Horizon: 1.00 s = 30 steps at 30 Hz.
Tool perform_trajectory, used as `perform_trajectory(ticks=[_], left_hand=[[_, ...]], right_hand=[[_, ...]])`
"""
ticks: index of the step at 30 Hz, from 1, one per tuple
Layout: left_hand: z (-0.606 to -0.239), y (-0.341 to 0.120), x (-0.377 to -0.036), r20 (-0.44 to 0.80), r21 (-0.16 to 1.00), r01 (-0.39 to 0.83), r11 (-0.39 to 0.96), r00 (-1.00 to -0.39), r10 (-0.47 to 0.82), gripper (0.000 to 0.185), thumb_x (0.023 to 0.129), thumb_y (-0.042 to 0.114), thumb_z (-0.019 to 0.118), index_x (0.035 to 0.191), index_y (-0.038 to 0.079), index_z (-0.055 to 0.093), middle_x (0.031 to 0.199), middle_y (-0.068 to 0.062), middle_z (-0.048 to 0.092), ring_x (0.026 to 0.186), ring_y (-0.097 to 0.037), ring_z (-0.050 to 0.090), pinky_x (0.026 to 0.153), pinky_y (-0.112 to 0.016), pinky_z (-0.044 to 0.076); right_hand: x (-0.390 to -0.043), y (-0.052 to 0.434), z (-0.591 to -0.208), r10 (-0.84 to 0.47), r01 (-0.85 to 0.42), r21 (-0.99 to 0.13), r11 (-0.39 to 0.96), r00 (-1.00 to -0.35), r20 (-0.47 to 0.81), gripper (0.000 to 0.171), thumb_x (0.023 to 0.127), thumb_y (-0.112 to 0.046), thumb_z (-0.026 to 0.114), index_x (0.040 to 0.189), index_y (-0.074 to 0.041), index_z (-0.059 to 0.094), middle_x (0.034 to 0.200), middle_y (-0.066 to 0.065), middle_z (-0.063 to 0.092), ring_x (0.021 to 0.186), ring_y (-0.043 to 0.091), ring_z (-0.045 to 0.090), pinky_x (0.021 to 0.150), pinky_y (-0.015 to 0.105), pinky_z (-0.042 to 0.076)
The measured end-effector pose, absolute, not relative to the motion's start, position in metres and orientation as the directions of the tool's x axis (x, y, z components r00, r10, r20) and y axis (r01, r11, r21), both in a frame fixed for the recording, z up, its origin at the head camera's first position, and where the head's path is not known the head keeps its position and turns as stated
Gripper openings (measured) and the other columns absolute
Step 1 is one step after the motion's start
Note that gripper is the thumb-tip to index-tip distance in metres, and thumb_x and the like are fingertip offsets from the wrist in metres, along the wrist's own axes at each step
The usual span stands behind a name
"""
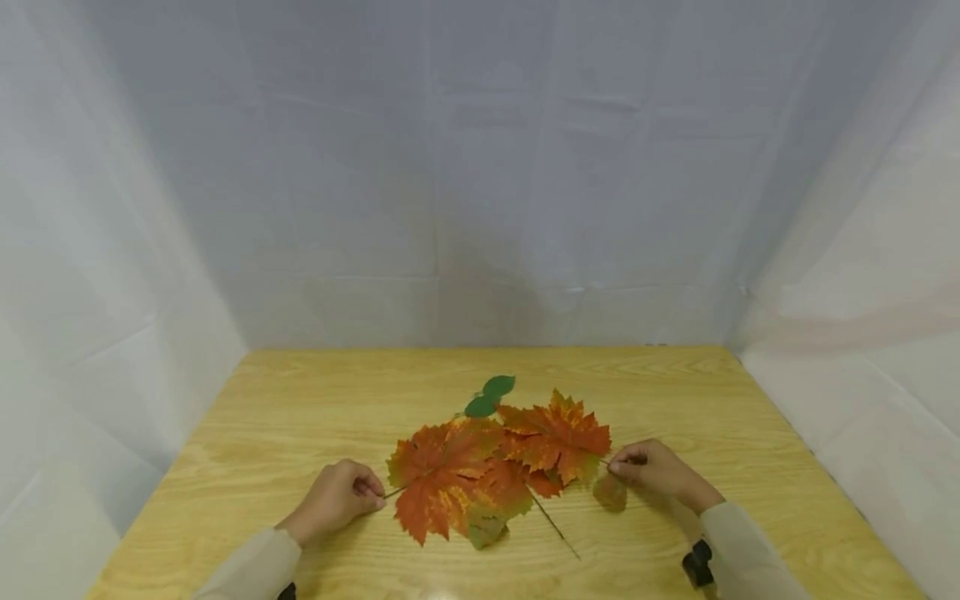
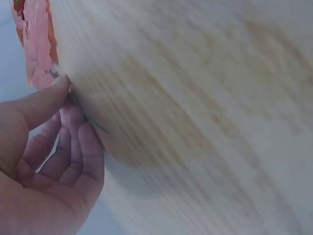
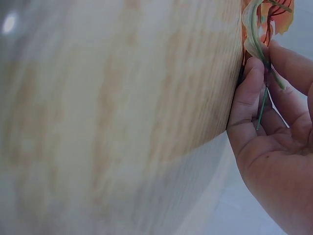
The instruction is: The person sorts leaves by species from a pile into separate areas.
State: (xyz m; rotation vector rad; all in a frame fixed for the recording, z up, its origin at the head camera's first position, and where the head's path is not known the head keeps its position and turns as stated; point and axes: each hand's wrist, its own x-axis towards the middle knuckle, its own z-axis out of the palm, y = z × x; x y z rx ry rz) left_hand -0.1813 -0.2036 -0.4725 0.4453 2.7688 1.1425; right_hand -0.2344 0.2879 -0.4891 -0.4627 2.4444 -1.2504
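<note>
Thumb and fingers of my left hand [image 1: 341,497] pinch the thin dark stem of a large orange-red maple leaf [image 1: 438,475]. My right hand [image 1: 660,471] pinches the stem of another orange leaf [image 1: 558,437]. In the right wrist view a green stem [image 3: 262,110] runs between the fingers beside a pale green curled leaf [image 3: 252,32]. More orange foliage [image 1: 506,487] lies between the two, partly covered, with a loose dark stem [image 1: 555,525] pointing toward the front. The left wrist view shows a pinkish leaf edge [image 2: 39,44] past the fingertips.
Two green leaves [image 1: 491,396] lie behind the orange ones. A greenish-brown leaf [image 1: 487,532] pokes out in front, and a small brownish leaf [image 1: 611,493] is beside the right hand. The wooden table [image 1: 315,400] is bordered by pale hanging sheets [image 1: 480,167].
</note>
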Motion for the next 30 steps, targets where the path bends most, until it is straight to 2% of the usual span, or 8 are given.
perform_trajectory(ticks=[10, 14, 17, 25, 30], left_hand=[[-0.469, -0.209, -0.184, -0.05, 0.73, 0.237, 0.64, -0.917, 0.396, 0.006, 0.083, 0.011, 0.075, 0.082, 0.005, 0.073, 0.073, 0.001, 0.065, 0.063, -0.006, 0.054, 0.056, -0.021, 0.046], [-0.462, -0.212, -0.182, -0.063, 0.751, 0.21, 0.626, -0.921, 0.385, 0.008, 0.085, 0.011, 0.072, 0.087, 0.003, 0.073, 0.082, -0.002, 0.068, 0.07, -0.01, 0.057, 0.059, -0.022, 0.048], [-0.454, -0.218, -0.18, -0.071, 0.758, 0.17, 0.629, -0.938, 0.339, 0.01, 0.087, 0.011, 0.07, 0.091, 0.003, 0.073, 0.088, -0.003, 0.069, 0.076, -0.013, 0.059, 0.063, -0.023, 0.05], [-0.438, -0.248, -0.175, -0.09, 0.734, 0.017, 0.679, -0.988, 0.123, 0.018, 0.089, 0.014, 0.068, 0.1, 0.0, 0.071, 0.091, -0.004, 0.067, 0.08, -0.016, 0.06, 0.063, -0.027, 0.052], [-0.441, -0.28, -0.17, -0.061, 0.698, -0.027, 0.716, -0.998, 0.022, 0.024, 0.092, 0.017, 0.066, 0.106, -0.003, 0.069, 0.099, -0.013, 0.069, 0.087, -0.023, 0.064, 0.068, -0.032, 0.055]], right_hand=[[-0.232, 0.284, -0.486, -0.45, -0.1, -0.85, 0.518, -0.876, -0.171, 0.022, 0.097, -0.019, 0.058, 0.102, -0.001, 0.07, 0.097, 0.01, 0.067, 0.083, 0.019, 0.061, 0.068, 0.03, 0.053], [-0.231, 0.283, -0.485, -0.446, -0.096, -0.849, 0.519, -0.878, -0.173, 0.022, 0.097, -0.017, 0.058, 0.102, 0.001, 0.069, 0.096, 0.01, 0.067, 0.082, 0.019, 0.06, 0.068, 0.029, 0.052], [-0.231, 0.282, -0.485, -0.445, -0.092, -0.849, 0.52, -0.878, -0.177, 0.021, 0.097, -0.017, 0.058, 0.101, 0.001, 0.069, 0.097, 0.01, 0.067, 0.084, 0.02, 0.06, 0.068, 0.029, 0.052], [-0.23, 0.284, -0.484, -0.448, -0.063, -0.859, 0.509, -0.871, -0.201, 0.023, 0.097, -0.017, 0.058, 0.103, 0.002, 0.068, 0.096, 0.01, 0.066, 0.082, 0.019, 0.058, 0.066, 0.03, 0.051], [-0.231, 0.286, -0.484, -0.445, -0.06, -0.853, 0.518, -0.871, -0.209, 0.023, 0.097, -0.019, 0.058, 0.102, 0.0, 0.069, 0.094, 0.007, 0.066, 0.078, 0.017, 0.058, 0.065, 0.03, 0.051]])
